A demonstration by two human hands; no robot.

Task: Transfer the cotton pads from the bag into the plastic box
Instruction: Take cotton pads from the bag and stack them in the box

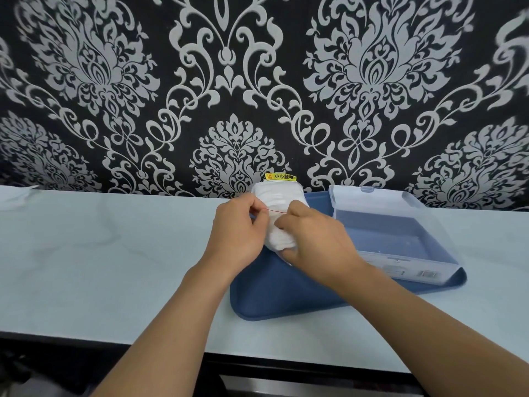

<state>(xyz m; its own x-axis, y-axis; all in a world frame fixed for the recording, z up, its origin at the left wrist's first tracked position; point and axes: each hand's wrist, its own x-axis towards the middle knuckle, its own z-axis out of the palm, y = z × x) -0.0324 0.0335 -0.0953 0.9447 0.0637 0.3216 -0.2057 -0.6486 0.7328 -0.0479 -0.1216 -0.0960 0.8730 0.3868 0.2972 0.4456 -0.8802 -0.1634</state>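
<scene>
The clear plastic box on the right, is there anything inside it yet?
No pads show inside the plastic box; through its clear walls only the blue mat beneath appears. The pads sit in the bag, held by the left hand and right hand.

Black wallpaper [257, 81] with large silver-grey damask scrolls and leaf medallions, filling the frame from 9 through 12 to 3 o'clock. Small yellow sticker [280, 176] with black characters low on it, just above centre. Pale blue-white countertop [100, 253] below, spanning 9 to 3 o'clock, faintly marbled, evenly lit. Dark front edge [286, 365] beneath at 6 o'clock. Something white and blurred [17, 196] on the counter at 9 o'clock.
</scene>
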